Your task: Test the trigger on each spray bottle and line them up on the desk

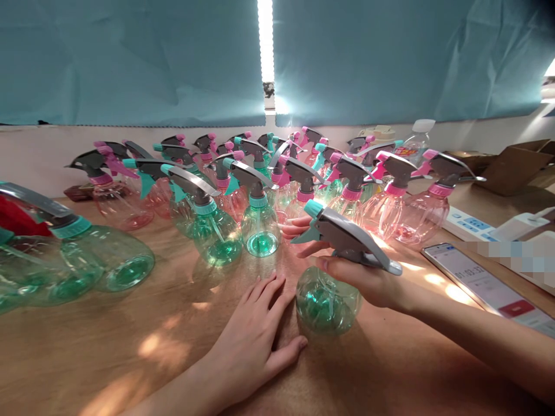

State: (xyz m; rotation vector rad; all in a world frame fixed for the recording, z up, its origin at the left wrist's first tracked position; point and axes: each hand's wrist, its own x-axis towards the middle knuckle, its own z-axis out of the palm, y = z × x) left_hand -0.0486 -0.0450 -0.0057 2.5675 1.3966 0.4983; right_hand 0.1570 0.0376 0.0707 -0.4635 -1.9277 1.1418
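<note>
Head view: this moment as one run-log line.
left hand: palm down on table | right hand: around neck of green spray bottle | behind: other spray bottles, green and pink | right side: phone

From head height at the near edge, we look forward and down over the worktop [173, 335], close up.

Before me, a brown wooden table [173, 341] extends to a pale wall [34, 153]. Two blue-green curtains [130, 63] hang above it, separated by a narrow gap [266, 40] through which bright light enters. Patches of sunlight [150, 345] lie across the tabletop.
</note>
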